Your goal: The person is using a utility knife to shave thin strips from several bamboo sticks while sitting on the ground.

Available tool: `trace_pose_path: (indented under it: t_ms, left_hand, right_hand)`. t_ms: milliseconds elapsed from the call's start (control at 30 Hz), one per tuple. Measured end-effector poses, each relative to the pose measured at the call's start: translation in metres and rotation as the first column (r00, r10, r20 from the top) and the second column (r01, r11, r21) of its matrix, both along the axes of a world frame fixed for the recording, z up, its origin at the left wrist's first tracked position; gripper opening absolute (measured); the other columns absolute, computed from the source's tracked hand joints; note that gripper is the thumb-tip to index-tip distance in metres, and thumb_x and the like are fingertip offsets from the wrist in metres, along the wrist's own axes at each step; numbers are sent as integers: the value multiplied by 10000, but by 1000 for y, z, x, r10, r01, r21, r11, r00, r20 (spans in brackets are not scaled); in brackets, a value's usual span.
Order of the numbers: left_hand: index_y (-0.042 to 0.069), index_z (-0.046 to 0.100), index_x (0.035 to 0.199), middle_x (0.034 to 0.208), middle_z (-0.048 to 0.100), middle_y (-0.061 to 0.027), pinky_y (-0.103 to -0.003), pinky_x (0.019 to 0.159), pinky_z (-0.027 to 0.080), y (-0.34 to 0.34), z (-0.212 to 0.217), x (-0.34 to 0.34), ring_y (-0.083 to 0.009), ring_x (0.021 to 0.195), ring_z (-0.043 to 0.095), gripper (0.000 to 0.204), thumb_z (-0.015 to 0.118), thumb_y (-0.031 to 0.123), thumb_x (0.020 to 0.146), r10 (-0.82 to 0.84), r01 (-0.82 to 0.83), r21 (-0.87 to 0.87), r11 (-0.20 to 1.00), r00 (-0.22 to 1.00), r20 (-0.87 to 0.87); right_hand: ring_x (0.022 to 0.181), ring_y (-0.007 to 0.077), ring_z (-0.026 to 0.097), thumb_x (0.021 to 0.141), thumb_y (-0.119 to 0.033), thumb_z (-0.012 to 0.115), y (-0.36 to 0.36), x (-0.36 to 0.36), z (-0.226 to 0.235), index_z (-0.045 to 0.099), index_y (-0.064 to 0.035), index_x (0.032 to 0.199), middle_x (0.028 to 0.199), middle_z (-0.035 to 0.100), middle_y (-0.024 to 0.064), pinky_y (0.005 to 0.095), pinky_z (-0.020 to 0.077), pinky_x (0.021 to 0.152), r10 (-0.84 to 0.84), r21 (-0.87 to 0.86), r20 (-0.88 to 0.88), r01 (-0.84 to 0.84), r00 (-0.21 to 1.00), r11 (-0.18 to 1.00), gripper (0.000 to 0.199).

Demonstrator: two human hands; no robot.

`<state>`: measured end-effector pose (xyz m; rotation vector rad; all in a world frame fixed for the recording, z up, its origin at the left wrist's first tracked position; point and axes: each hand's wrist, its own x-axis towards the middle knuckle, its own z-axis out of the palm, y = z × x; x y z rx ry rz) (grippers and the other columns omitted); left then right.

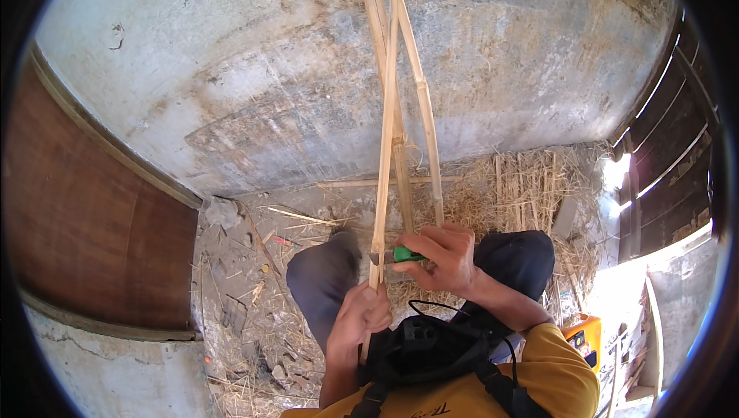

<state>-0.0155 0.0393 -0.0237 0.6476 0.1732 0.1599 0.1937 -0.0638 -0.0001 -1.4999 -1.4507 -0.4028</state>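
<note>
A long pale bamboo strip [387, 125] runs from between my knees up toward the wall. My left hand [360, 313] is closed round its lower part, and the strip's tail shows below my fist. Just above it, my right hand [445, 259] is closed on a green-handled knife [406, 254]. The short blade meets the strip and seems to lie in or across it; a thin sliver stands beside it there. Behind the strip lean a thicker bamboo pole [400, 164] and a thinner bamboo piece [424, 102].
My bent legs [323, 275] flank the work. Shavings and straw-like scraps [531, 187] cover much of the floor. Ahead rises a stained plaster wall [269, 102]; a brown panel [108, 225] is at left, dark slats [670, 148] at right. An orange-yellow case [583, 336] stands beside my right arm.
</note>
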Motion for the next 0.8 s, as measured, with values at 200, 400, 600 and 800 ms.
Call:
trace_pose_path:
  t_ms: [200,400,600,800]
  left_hand:
    - [0,578,1000,617,489,-25,-291,490,338,-4,6,5,-121,479,470,220,544,197,1091,423,-202,848,489,906,-28]
    - [-17,615,1068,631,490,-122,-357,527,429,-12,36,4,-155,524,570,171,558,145,1081,621,-41,998,53,784,-1]
    - [8,539,961,587,367,5,-274,467,278,-7,14,-2,-88,465,359,241,535,211,1090,156,-130,235,963,983,-100]
    - [77,480,910,587,315,43,-255,451,231,-2,2,1,-59,467,273,334,570,346,1087,62,-45,167,985,993,-98]
  right_hand:
    - [530,165,597,772,-368,916,3,5,-9,777,-147,1008,677,634,-36,307,467,512,-63,45,50,61,997,997,352]
    - [533,164,597,779,-344,913,0,7,-6,778,-151,1008,679,635,-34,309,465,511,-89,6,67,89,994,996,328]
    - [546,204,643,748,-322,919,2,7,-3,783,-117,1016,727,703,6,322,480,521,24,27,4,-24,1000,999,364]
    - [551,214,647,749,-329,924,-2,8,0,782,-111,1012,733,708,14,323,488,524,-5,-9,41,5,999,1000,370]
